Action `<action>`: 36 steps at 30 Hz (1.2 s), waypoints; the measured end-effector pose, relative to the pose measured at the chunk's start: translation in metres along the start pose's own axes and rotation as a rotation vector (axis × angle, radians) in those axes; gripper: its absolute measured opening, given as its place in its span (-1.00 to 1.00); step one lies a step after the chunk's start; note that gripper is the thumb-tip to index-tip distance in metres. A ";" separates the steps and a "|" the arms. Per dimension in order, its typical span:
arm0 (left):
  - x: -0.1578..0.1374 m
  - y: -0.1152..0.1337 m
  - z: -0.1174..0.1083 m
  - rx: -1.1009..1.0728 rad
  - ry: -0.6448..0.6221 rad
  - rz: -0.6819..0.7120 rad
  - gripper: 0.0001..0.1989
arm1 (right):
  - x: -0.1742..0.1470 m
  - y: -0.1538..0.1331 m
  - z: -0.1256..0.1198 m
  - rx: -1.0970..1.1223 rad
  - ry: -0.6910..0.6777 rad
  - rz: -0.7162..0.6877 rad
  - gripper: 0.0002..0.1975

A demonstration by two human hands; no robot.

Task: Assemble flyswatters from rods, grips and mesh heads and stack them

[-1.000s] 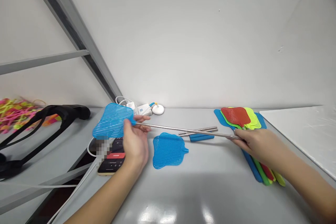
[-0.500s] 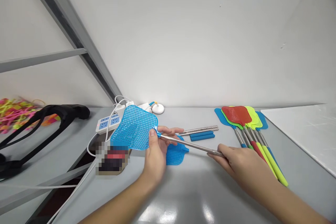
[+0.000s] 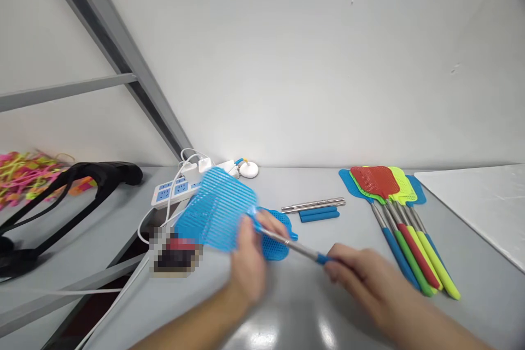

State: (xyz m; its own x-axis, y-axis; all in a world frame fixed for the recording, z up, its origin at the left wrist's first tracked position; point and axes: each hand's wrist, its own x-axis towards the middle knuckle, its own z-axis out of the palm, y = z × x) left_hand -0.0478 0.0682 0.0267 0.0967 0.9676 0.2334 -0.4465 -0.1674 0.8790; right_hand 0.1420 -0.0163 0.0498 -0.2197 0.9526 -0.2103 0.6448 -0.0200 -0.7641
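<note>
left hand pinching blue swatter at neck; right hand closed around its blue grip. swatter held above table, metal shaft slanting between hands. behind left hand, partly covered: loose swatter head. beyond: metal rods beside loose grips. right: fanned pile of swatters.

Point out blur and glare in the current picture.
Head view: motion blur smears the left hand, the right hand and the held blue fly swatter; head view: the stacked fly swatters look sharper; head view: bright glare whitens the grey tabletop along the bottom.
</note>
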 end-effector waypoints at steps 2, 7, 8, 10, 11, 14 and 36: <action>-0.017 -0.005 0.012 -0.008 -0.132 -0.062 -0.54 | -0.002 -0.011 0.007 0.238 -0.100 0.066 -0.61; -0.023 -0.005 0.013 0.138 -0.178 -0.094 -0.52 | 0.002 -0.010 0.006 0.650 -0.306 0.209 -0.57; -0.022 -0.005 0.010 0.129 -0.189 -0.100 -0.52 | 0.003 -0.007 0.004 0.645 -0.308 0.195 -0.57; -0.022 -0.005 0.007 0.116 -0.202 -0.097 -0.53 | 0.006 -0.002 0.003 0.498 -0.215 0.124 -0.60; -0.022 -0.006 0.006 0.118 -0.199 -0.099 -0.53 | 0.006 0.000 0.004 0.363 -0.120 0.065 -0.62; -0.023 -0.006 0.006 0.155 -0.146 -0.107 -0.53 | 0.006 0.002 0.011 -0.035 0.195 -0.128 -0.64; -0.015 -0.005 -0.007 0.722 -0.872 0.094 -0.62 | -0.068 0.091 -0.059 -0.309 0.868 0.465 -0.62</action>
State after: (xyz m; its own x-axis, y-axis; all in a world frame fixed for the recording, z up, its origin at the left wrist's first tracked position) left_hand -0.0534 0.0560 0.0162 0.8021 0.5313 0.2729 0.1052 -0.5754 0.8111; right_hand 0.2589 -0.0647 0.0310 0.6249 0.7637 0.1618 0.7178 -0.4807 -0.5036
